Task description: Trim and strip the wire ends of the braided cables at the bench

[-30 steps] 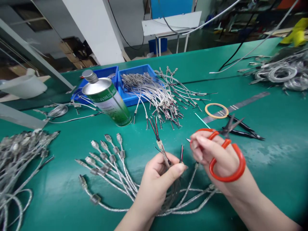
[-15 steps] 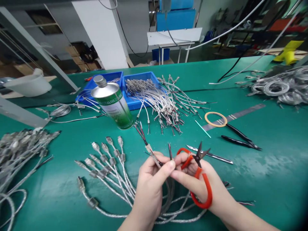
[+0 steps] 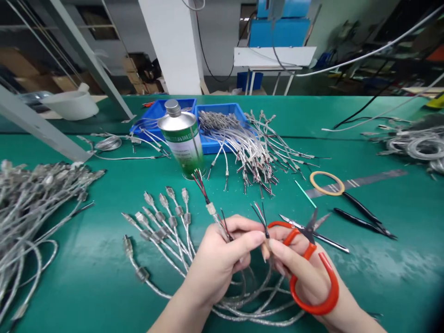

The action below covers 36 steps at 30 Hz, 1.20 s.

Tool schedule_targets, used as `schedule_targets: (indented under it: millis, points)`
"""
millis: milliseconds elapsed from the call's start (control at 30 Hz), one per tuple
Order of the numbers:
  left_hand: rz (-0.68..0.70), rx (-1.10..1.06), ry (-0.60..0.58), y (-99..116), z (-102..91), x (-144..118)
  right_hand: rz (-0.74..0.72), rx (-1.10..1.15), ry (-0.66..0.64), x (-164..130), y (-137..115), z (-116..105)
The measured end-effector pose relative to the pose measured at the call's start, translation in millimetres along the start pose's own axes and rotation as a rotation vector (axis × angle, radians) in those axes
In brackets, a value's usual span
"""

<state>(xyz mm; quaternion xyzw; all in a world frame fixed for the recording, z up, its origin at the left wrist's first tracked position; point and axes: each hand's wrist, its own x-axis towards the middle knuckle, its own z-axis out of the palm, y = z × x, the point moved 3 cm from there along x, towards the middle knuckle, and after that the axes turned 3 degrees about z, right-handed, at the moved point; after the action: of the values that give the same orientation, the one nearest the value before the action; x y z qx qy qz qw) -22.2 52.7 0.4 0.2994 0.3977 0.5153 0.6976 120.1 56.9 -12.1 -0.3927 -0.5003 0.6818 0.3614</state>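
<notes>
My left hand (image 3: 222, 261) grips a bundle of silver braided cables (image 3: 243, 300) near their stripped ends, where red and black wires (image 3: 204, 189) fan up toward a can. My right hand (image 3: 294, 270) has red-handled scissors (image 3: 308, 263) looped over its fingers, blades open and pointing up and away. Its thumb and forefinger pinch one cable's thin wire ends (image 3: 260, 215) right beside my left thumb. Several more cables with metal connectors (image 3: 163, 217) spread out to the left of my hands on the green table (image 3: 381, 259).
A silver and green can (image 3: 183, 141) stands behind my hands. Two blue bins (image 3: 222, 122) and a pile of cut cables (image 3: 256, 150) lie beyond. A tape ring (image 3: 326, 183), tweezers (image 3: 322, 233) and black pliers (image 3: 364, 217) lie to the right; a cable heap (image 3: 38, 189) lies left.
Both hands came together and lower toward me. The right hand, first apart with the scissors raised, now pinches a cable's wire ends beside the left thumb. The view tilted down.
</notes>
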Motion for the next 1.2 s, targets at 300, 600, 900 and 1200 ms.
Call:
schedule_targets:
  millis: [300,600,900,1200]
  points:
    - [0.036,0.026,-0.002,-3,3.3,-1,0.0,-0.03,0.038,-3,3,3]
    - [0.114,0.146,0.066,-9,5.2,-2,-0.098,-0.071,0.143,2,-7,-11]
    - [0.007,0.297,0.013,-17,13.1,-5,-0.197,-0.062,0.291,0,-20,-12]
    - [-0.018,0.242,-0.003,-19,11.0,-4,-0.259,-0.005,0.383,3,-26,-22]
